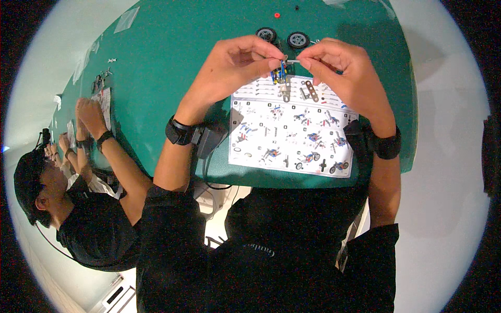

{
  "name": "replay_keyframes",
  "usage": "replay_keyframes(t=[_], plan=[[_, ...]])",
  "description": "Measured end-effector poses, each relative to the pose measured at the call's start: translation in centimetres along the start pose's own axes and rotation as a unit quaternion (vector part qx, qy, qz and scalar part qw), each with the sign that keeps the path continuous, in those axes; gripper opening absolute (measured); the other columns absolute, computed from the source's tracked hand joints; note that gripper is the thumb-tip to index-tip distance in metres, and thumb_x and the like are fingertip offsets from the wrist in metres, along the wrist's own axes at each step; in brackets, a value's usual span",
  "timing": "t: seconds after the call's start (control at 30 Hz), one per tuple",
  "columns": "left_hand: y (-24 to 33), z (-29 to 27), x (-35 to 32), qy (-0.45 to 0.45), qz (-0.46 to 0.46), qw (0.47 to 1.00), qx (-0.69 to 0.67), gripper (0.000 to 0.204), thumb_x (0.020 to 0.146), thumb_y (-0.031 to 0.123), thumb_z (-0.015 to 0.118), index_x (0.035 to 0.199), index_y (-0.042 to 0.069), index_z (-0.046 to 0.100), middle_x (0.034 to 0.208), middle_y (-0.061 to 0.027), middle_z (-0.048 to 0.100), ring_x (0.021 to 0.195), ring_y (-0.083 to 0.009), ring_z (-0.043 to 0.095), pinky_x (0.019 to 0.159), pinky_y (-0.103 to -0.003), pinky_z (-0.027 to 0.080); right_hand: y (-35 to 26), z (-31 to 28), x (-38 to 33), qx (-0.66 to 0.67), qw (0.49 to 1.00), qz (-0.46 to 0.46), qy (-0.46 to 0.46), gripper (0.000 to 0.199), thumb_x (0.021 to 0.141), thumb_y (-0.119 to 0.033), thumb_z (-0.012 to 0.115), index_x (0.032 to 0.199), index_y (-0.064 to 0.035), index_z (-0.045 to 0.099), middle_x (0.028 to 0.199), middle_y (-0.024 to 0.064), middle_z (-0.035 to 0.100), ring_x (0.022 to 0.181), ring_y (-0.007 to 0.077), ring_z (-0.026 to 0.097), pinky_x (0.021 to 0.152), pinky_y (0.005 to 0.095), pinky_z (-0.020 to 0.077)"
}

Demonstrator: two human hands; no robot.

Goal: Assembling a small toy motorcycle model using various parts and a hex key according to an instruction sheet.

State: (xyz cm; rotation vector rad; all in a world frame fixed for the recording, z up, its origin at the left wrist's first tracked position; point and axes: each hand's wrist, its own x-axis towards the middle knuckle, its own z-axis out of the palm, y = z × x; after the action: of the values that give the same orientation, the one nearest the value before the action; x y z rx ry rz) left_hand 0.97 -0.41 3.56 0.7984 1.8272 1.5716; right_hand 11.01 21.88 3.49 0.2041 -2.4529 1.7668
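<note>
My left hand (227, 68) pinches a small model assembly (280, 73) of blue, yellow and metal parts above the top of a printed instruction sheet (271, 125). My right hand (349, 73) pinches a thin silver rod (294, 61) between thumb and forefinger. The rod's left end meets the assembly; whether it is inside a hole is too small to tell. On the sheet below lie a brown perforated strip (312, 91) and a small metal bracket (304, 94). Just beyond my fingers are two grey-spoked black wheels, one on the left (266, 35) and one on the right (298, 40).
A small red ring (277, 15) and a tiny black piece (297, 8) lie farther back on the green table (182, 57). On the left another person (88, 219) works, hands over the table, near loose metal parts (99, 81). Black bands are on both my wrists.
</note>
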Motion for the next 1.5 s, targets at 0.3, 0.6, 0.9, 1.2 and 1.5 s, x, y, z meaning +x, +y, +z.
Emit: replay_keyframes(t=[0.3, 0.6, 0.9, 1.2, 1.5], plan=[[-0.1, 0.1, 0.0, -0.004, -0.003, 1.000, 0.019, 0.016, 0.094, 0.012, 0.067, 0.106, 0.001, 0.070, 0.090, -0.0011, 0.068, 0.081, -0.0070, 0.060, 0.072, -0.022, 0.048, 0.6, -0.1, -0.1, -0.029, 0.999, -0.017, 0.002, 0.015, 0.090, -0.012, 0.069, 0.093, 0.0023, 0.068, 0.071, 0.0046, 0.064, 0.061, 0.0071, 0.057, 0.054, 0.0241, 0.0450], [-0.2, 0.4, -0.1, -0.063, 0.052, 0.995, 0.049, 0.029, 0.088, 0.002, 0.071, 0.116, 0.002, 0.064, 0.096, 0.0009, 0.061, 0.088, -0.0069, 0.057, 0.076, -0.021, 0.047, 0.6, 0.0, 0.0, -0.028, 1.000, -0.005, 0.011, 0.014, 0.090, -0.011, 0.069, 0.092, 0.0019, 0.068, 0.069, 0.0029, 0.063, 0.060, 0.0051, 0.055, 0.053, 0.0236, 0.0433], [-0.5, 1.1, 0.0, -0.046, 0.048, 0.996, 0.064, 0.034, 0.088, 0.002, 0.071, 0.121, 0.002, 0.059, 0.091, 0.0023, 0.058, 0.083, -0.0060, 0.054, 0.076, -0.022, 0.046, 0.5, 0.0, -0.2, -0.005, 1.000, -0.002, -0.017, 0.013, 0.090, -0.010, 0.070, 0.094, 0.0017, 0.066, 0.072, 0.0020, 0.064, 0.063, 0.0041, 0.056, 0.054, 0.0222, 0.0439], [-0.9, 1.4, 0.0, -0.035, 0.056, 0.996, 0.056, 0.024, 0.094, 0.010, 0.067, 0.116, 0.002, 0.061, 0.090, 0.0018, 0.061, 0.082, -0.0053, 0.055, 0.072, -0.021, 0.046, -0.3, 0.7, -0.2, -0.064, 0.996, -0.057, -0.029, 0.021, 0.080, -0.015, 0.081, 0.083, -0.0011, 0.065, 0.060, -0.0024, 0.048, 0.053, 0.0035, 0.041, 0.046, 0.0246, 0.0289], [-1.4, 1.9, 0.3, 0.013, 0.017, 1.000, 0.021, 0.018, 0.099, 0.018, 0.061, 0.109, 0.004, 0.066, 0.083, 0.0016, 0.063, 0.073, -0.0043, 0.055, 0.062, -0.020, 0.043, -0.6, 0.9, -0.3, -0.063, 0.998, 0.001, -0.015, 0.020, 0.080, -0.012, 0.078, 0.079, 0.0003, 0.063, 0.058, -0.0026, 0.044, 0.052, 0.0044, 0.038, 0.045, 0.0264, 0.0281]])
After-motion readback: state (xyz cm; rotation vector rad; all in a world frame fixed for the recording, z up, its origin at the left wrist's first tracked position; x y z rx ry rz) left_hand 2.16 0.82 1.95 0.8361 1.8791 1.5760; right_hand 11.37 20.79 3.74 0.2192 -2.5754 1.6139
